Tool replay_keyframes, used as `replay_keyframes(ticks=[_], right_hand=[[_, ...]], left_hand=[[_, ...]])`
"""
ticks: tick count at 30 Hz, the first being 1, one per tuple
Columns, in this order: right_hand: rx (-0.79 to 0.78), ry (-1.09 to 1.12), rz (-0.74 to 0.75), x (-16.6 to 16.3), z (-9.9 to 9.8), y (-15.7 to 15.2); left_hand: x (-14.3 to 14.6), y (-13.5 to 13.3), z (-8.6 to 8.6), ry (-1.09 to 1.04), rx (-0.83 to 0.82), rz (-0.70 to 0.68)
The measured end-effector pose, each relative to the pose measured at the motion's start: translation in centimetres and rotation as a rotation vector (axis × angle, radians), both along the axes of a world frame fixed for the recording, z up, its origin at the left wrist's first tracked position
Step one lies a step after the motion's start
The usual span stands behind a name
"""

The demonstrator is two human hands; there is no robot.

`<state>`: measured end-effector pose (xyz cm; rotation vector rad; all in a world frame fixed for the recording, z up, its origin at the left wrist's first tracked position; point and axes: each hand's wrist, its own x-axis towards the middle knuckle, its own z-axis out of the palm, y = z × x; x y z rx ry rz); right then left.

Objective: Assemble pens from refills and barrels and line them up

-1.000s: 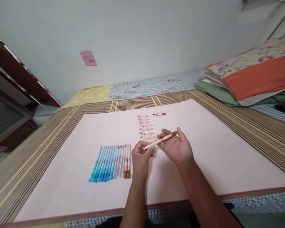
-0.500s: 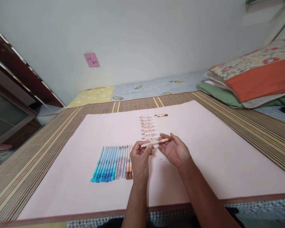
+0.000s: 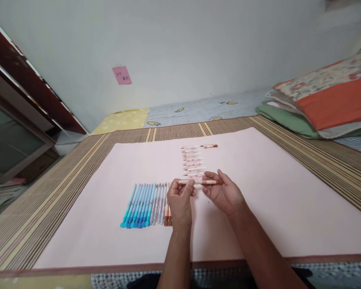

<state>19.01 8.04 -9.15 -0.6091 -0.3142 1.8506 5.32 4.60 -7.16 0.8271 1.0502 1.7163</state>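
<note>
Both hands hold one cream pen with a brown end (image 3: pixel 200 182) level above the pink sheet (image 3: pixel 258 208). My left hand (image 3: pixel 180 202) pinches its pale left end. My right hand (image 3: pixel 224 194) has its fingers curled round the brown right end. A row of several pens (image 3: pixel 146 205), blue, clear and brown-tipped, lies side by side just left of my left hand. A column of several thin clear refills or barrels (image 3: pixel 192 162) lies just beyond the held pen. One more brown-ended pen (image 3: pixel 209 146) lies at the top of that column.
The pink sheet lies on a striped woven mat (image 3: pixel 48 192). Folded bedding and an orange pillow (image 3: pixel 327 104) are stacked at the right. A dark wooden cabinet (image 3: pixel 15 116) stands at the left. A pink note (image 3: pixel 122 75) sticks to the white wall.
The held pen has been lowered from a slant to level, and both hands have drawn closer to the column of clear parts. The camera view has shifted slightly left.
</note>
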Motion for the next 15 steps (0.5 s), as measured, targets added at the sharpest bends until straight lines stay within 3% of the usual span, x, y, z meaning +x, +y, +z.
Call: replay_keyframes(ticks=[15], right_hand=[[0.079, -0.081, 0.099, -0.34, 0.73, -0.39]], left_hand=[[-0.18, 0.13, -0.18, -0.100, -0.064, 0.023]])
